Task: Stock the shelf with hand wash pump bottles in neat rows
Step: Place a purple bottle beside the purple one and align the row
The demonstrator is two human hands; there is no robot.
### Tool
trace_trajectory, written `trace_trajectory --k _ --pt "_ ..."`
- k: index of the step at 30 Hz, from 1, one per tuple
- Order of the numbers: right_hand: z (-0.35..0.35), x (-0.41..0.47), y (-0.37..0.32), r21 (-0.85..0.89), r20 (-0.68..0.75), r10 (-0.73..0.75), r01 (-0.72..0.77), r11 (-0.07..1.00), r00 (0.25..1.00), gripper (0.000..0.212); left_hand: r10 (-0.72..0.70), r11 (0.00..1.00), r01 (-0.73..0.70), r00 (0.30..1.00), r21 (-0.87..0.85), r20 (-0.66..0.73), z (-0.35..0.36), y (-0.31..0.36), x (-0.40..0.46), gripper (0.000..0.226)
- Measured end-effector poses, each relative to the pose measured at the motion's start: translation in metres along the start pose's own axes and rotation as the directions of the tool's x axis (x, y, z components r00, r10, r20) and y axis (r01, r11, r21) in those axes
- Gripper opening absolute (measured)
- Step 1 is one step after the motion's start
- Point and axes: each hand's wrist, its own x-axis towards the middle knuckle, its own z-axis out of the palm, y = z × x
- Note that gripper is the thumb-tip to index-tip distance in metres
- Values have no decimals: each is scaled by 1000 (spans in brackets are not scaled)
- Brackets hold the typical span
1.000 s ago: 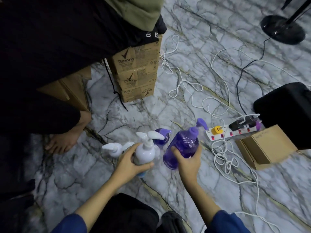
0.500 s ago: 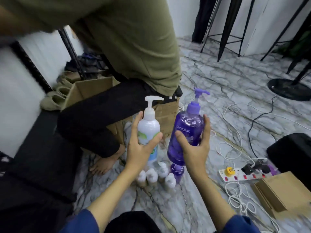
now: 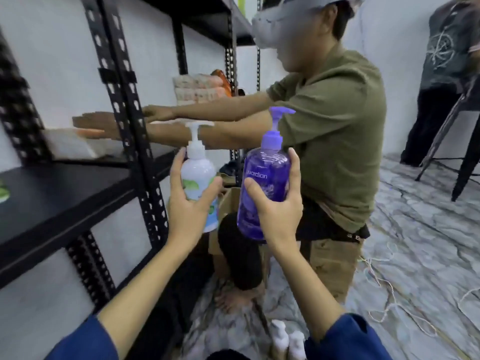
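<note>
Head view — black shelf (image 3: 52,193) at left, marbled floor (image 3: 415,255) below.

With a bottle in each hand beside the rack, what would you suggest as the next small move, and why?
Probably swing the left hand leftward and set the white pump bottle upright on the black shelf board. That board lies nearest this hand and shows bare surface, while another person's arms reach across the bay behind. The right hand keeps its grip on the purple bottle for now.
</note>
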Motion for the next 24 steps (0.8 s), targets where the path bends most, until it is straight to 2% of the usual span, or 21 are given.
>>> trace_trajectory --k 6,13,18,24 --pt "72 -5 -50 140 206 -64 35 990 976 82 89 980 -46 972 195 -217 -78 50 23 72" --pt "152 -44 -91 320 460 -131 -27 947 879 82 182 919 -19 906 393 -382 -167 95 11 73" --pt "195 -84 -123 393 568 -165 -90 915 807 81 241 849 66 835 524 -496 -225 125 -13 72" --pt "234 -137 -152 464 669 -234 -150 873 705 80 296 751 243 707 613 -642 -280 156 -45 72"
